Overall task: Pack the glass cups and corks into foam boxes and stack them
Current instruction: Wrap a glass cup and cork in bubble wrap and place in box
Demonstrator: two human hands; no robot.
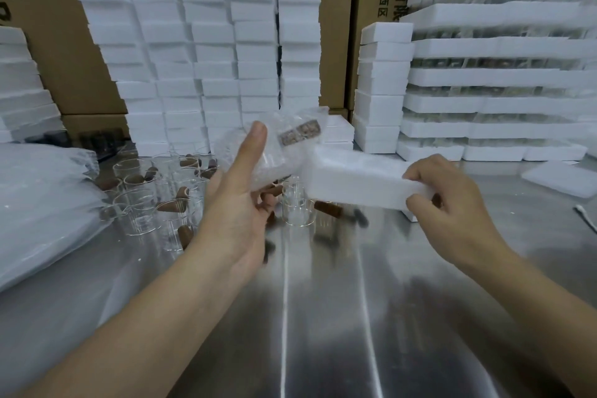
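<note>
My left hand (237, 200) holds up a bubble-wrapped glass cup (274, 145) with a brown cork (300, 132) showing at its upper end; my thumb lies along the wrap. My right hand (452, 200) grips the right end of a white foam box (355, 179), held above the table beside the wrapped cup. Behind my left hand, several bare glass cups (139, 203) stand on the steel table (323, 317) with loose brown corks (171, 205) among them. Another cork (328, 208) lies under the foam box.
Tall stacks of white foam boxes (200, 42) fill the back, against cardboard cartons (336, 26). More foam stacks (384, 90) and long foam trays (500, 74) rise at the right. A plastic bag (42, 203) lies at the left. A flat foam piece (562, 178) lies far right.
</note>
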